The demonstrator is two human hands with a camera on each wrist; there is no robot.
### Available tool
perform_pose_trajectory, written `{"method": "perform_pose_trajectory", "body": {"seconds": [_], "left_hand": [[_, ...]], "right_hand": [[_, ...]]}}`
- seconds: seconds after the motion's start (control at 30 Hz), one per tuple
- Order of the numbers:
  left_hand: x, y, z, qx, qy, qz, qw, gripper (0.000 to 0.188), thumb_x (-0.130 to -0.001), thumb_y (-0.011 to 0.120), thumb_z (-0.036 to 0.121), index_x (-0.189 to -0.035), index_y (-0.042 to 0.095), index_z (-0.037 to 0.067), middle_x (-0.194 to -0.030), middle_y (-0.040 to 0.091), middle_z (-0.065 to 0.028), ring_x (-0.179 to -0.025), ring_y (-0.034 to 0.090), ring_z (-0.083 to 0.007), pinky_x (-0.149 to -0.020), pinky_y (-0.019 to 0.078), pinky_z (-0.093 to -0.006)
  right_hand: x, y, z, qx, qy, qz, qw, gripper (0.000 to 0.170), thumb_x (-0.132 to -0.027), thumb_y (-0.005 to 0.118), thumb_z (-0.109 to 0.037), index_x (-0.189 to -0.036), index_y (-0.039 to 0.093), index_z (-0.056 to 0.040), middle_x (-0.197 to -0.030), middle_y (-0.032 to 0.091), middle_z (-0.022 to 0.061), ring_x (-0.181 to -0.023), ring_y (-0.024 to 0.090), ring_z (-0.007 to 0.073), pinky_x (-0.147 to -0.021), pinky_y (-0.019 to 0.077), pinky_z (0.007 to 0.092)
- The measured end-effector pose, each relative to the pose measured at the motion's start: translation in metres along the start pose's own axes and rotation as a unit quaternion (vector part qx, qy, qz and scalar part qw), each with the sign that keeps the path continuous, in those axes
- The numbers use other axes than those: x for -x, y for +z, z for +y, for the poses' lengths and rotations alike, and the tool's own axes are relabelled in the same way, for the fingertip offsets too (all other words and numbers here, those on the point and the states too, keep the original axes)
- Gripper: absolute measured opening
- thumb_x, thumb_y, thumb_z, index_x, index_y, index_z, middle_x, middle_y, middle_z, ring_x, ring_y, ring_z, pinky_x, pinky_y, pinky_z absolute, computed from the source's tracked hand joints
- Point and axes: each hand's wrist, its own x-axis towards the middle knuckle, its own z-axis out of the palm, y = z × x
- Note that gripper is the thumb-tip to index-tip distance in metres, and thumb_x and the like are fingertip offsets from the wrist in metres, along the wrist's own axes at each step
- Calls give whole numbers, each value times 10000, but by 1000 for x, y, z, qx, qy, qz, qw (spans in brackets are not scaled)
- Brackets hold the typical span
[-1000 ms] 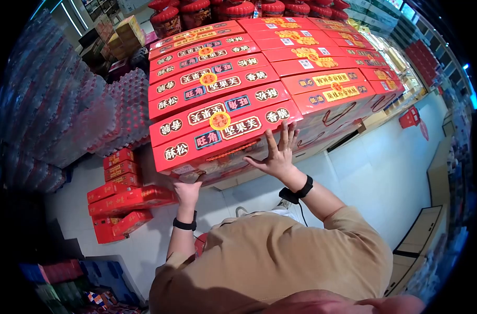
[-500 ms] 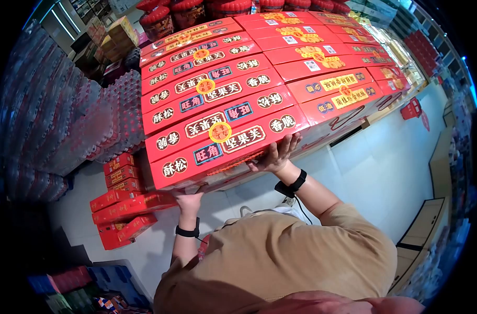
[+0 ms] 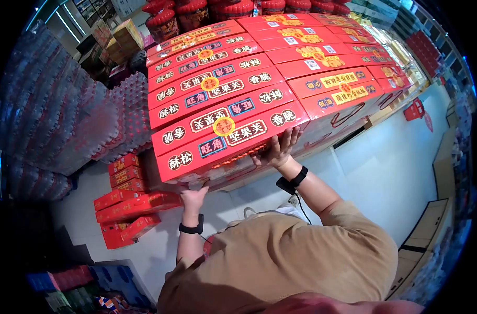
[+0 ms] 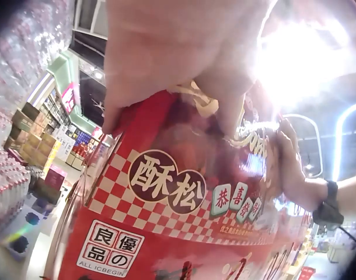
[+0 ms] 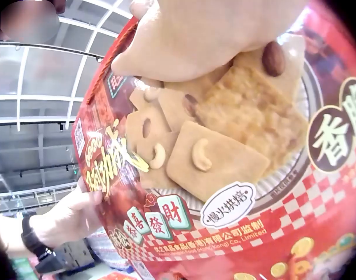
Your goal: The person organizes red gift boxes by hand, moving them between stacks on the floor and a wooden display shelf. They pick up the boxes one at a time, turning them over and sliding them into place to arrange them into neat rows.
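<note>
Rows of red gift boxes with printed labels stand side by side; the front box (image 3: 238, 136) faces the person. In the head view the left hand (image 3: 194, 199) touches that box's near side at its left end, thumb up. The right hand (image 3: 280, 149) lies with spread fingers against the near side, by a red cord handle (image 3: 241, 157). The left wrist view has the left hand (image 4: 184, 52) over the box front (image 4: 166, 227). In the right wrist view the right hand (image 5: 219, 35) presses flat on the printed front (image 5: 224, 146); the left hand (image 5: 70, 216) is at the far edge.
More red boxes (image 3: 126, 209) lie on the floor at the left, beside tall stacks of wrapped bottles (image 3: 60, 115). Red-lidded jars (image 3: 194, 13) stand behind the rows. Pale floor (image 3: 374, 162) extends to the right, with a red container (image 3: 414, 110) and cabinets (image 3: 419, 230) beyond.
The right hand has gone from the front box's upper edge down onto its near side. The left hand remains at the left end. The head view has shifted slightly.
</note>
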Motion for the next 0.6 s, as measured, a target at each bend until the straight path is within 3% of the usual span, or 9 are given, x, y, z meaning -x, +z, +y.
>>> {"method": "perform_pose_trajectory", "body": {"seconds": [0.07,0.13,0.17,0.33,0.4,0.43,0.53,0.57,0.6], "left_hand": [[5,-5,1,-13,4,-5,1000,590,-702,915,74,-1200,618,-31,-1167,697,-128,-1041,669,-249,-935,531,-408],[7,-16,-27,20,-55,-68,996,518,-735,894,55,-1177,640,-36,-1162,700,-118,-1046,667,-230,-930,537,-400],[4,-22,-36,36,-88,-102,990,482,-752,884,45,-1165,651,-38,-1160,702,-112,-1049,666,-221,-928,541,-396],[-24,-37,-65,124,-89,-217,964,362,-770,859,-4,-1093,695,-8,-1082,715,-72,-1012,668,-182,-901,565,-354],[-25,-35,-64,134,-75,-192,969,353,-766,858,-15,-1079,697,-4,-1059,717,-67,-980,675,-186,-894,572,-355],[-29,-30,-38,167,-77,-161,970,355,-756,864,-18,-1067,694,-4,-1050,718,-70,-953,678,-183,-872,587,-351],[-27,-37,-56,148,-92,-198,965,441,-717,885,-28,-1106,676,-18,-1080,713,-76,-959,681,-187,-830,593,-343],[-26,-38,-52,148,-102,-203,962,439,-717,882,-33,-1104,675,-20,-1078,714,-78,-958,683,-191,-820,598,-345],[-26,-39,-48,148,-112,-209,960,437,-718,879,-39,-1103,674,-22,-1076,714,-80,-956,685,-194,-811,602,-347]], "right_hand": [[0,0,0,-3,12,2,1000,1014,-852,500,-751,-1604,256,-117,-1642,169,296,-1519,143,517,-1221,90,639],[10,2,2,-5,27,-1,1000,1016,-826,458,-815,-1600,302,-176,-1653,194,256,-1522,149,510,-1221,94,645],[11,2,2,-16,35,0,999,1010,-815,491,-812,-1592,318,-189,-1654,203,238,-1529,150,487,-1224,95,640],[9,-2,5,-17,32,-3,999,993,-804,529,-815,-1580,332,-228,-1651,222,211,-1535,162,446,-1228,96,628],[10,-3,6,-18,27,-8,999,1001,-800,529,-824,-1584,324,-236,-1652,221,210,-1531,174,447,-1229,95,627],[9,-2,6,-8,26,-1,1000,1005,-800,499,-847,-1584,330,-242,-1650,229,207,-1525,187,449,-1227,100,627],[11,0,6,0,24,0,1000,1004,-804,475,-853,-1588,326,-243,-1649,231,209,-1524,186,456,-1225,106,630],[6,-3,6,15,2,-6,1000,1000,-848,472,-797,-1596,278,-163,-1634,216,278,-1505,200,510,-1211,130,643],[5,-4,6,14,1,-7,1000,999,-846,473,-795,-1594,284,-161,-1634,215,279,-1505,201,510,-1211,130,643]]}}
